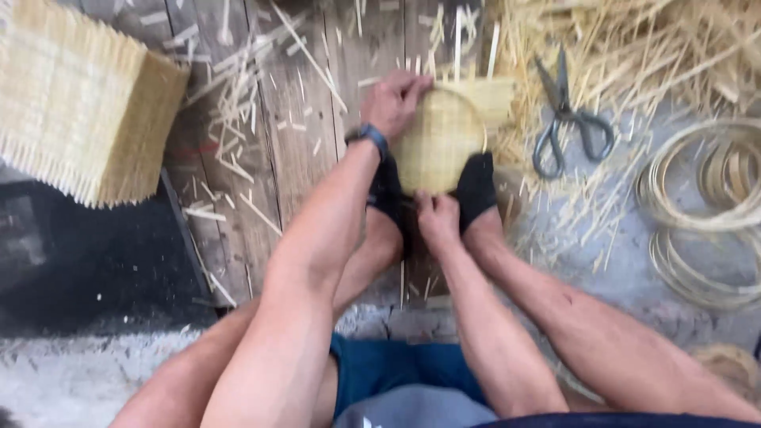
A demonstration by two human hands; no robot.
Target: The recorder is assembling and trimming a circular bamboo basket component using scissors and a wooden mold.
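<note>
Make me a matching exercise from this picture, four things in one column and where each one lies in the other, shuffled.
Things:
1. scissors
2. stack of woven mats
3. round woven disc
4. coiled strips

Places:
A. far right, on the grey ground
B. between the two feet, under both hands
C. top left corner
D. right of the disc, beside the straw pile

Pairs: 1-D, 2-C, 3-B, 4-A

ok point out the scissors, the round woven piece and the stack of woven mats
scissors (564, 111), head view, on the pivot where the blades cross
round woven piece (437, 147), head view, on the middle of its woven face
stack of woven mats (75, 99), head view, on the top mat's surface
</note>
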